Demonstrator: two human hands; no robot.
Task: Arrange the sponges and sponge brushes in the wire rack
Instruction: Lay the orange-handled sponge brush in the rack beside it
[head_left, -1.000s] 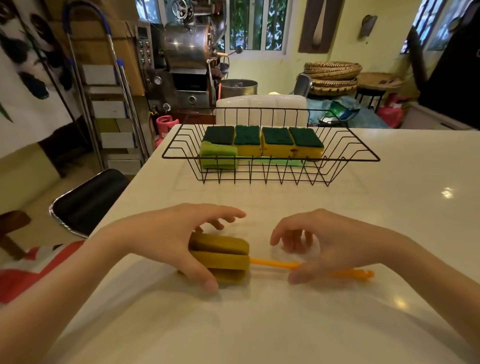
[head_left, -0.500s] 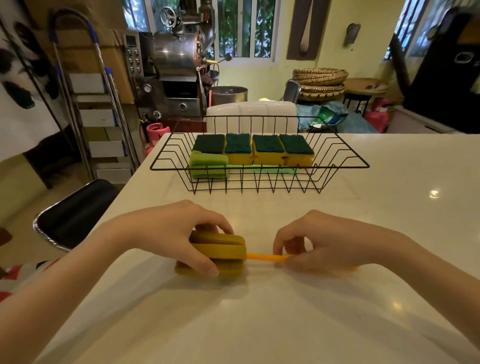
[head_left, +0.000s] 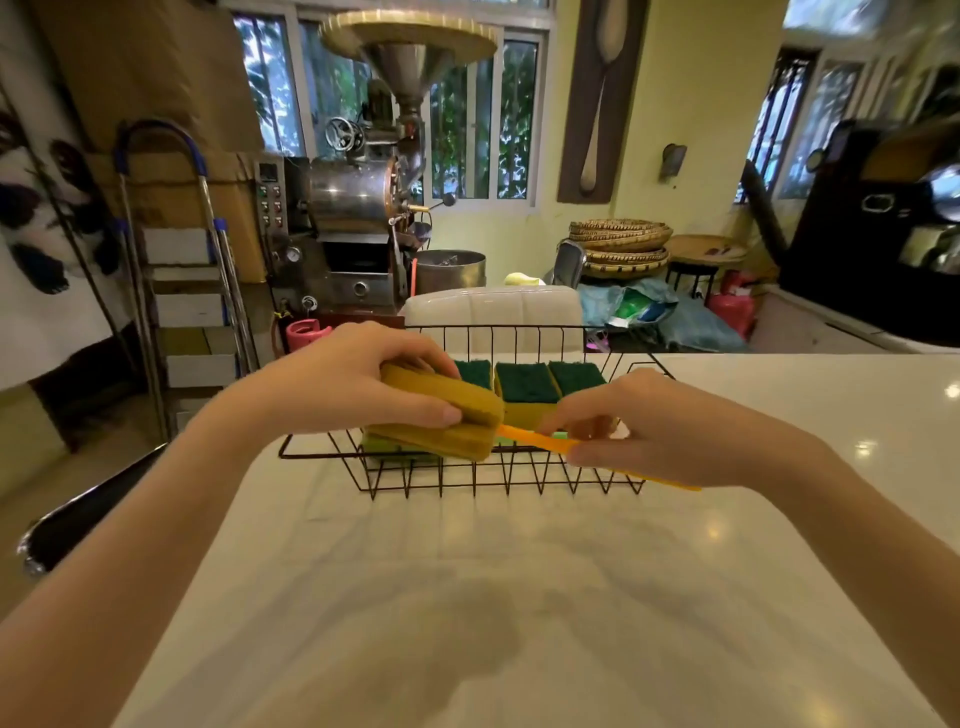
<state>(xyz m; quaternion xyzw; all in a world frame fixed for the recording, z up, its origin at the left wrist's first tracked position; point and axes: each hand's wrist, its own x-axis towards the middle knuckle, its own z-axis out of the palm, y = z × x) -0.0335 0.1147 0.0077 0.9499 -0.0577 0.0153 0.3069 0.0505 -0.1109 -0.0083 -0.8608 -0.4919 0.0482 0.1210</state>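
A sponge brush with a mustard-yellow sponge head and a thin orange handle hangs in the air over the front rim of the black wire rack. My left hand grips the sponge head. My right hand pinches the orange handle. Inside the rack a row of yellow sponges with dark green tops stands along the middle. A light green sponge brush lies in front of them, mostly hidden by the held brush.
The rack sits on a white table whose left edge runs diagonally. A black chair seat is off the left edge. A white chair back rises behind the rack. A metal machine and step ladder stand further back.
Both hands have lifted the yellow sponge brush off the table and carried it forward to the rack's front rim. The camera has tilted up.
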